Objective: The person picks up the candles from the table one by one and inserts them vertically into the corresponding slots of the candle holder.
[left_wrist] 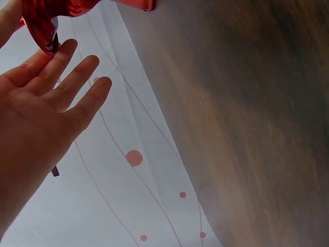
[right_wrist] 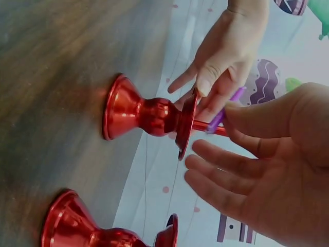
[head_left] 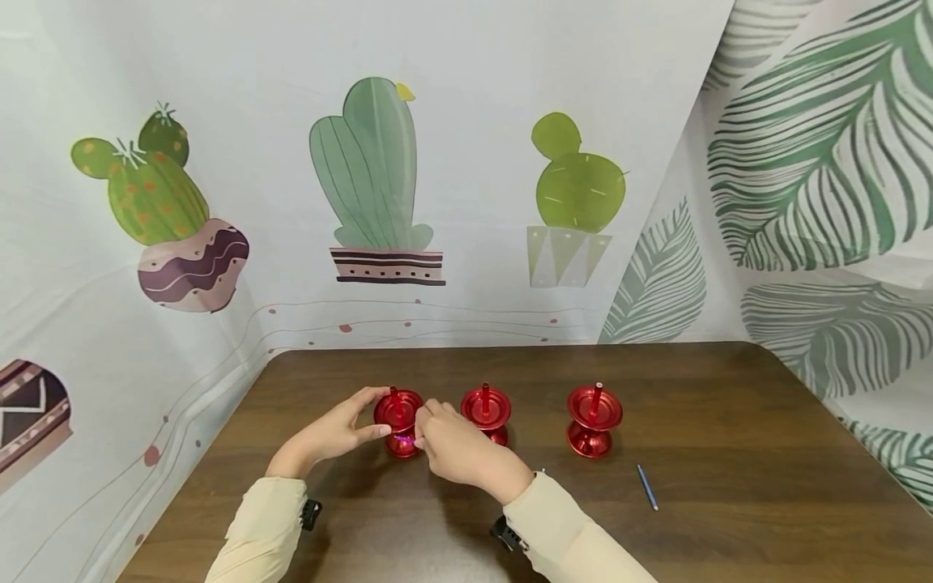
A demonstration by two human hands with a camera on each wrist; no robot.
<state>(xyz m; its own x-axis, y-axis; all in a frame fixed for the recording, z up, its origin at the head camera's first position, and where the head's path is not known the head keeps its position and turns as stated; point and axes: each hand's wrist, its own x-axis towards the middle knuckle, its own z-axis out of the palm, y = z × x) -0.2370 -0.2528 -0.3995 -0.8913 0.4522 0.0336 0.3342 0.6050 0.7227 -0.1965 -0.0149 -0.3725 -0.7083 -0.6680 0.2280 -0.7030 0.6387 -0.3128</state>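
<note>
At the left of the row stands a shiny red candle holder (head_left: 403, 443) with a flared base, a dish and an upright tube. My left hand (head_left: 338, 433) holds its dish rim, thumb on the near side and fingers at the far side. My right hand (head_left: 462, 448) pinches a thin purple stick (right_wrist: 224, 111) between thumb and index finger, the other fingers extended. In the right wrist view the stick slants across the red tube (right_wrist: 200, 125) above the dish. The left wrist view catches the left palm (left_wrist: 41, 118) beneath the dish edge.
Two more red candle holders stand in the row, one in the middle (head_left: 496, 417) just beyond my right hand and one at the right (head_left: 589, 438). A blue stick (head_left: 646, 487) lies right of them. A cactus-print cloth (head_left: 481, 162) hangs behind the brown table (head_left: 729, 453).
</note>
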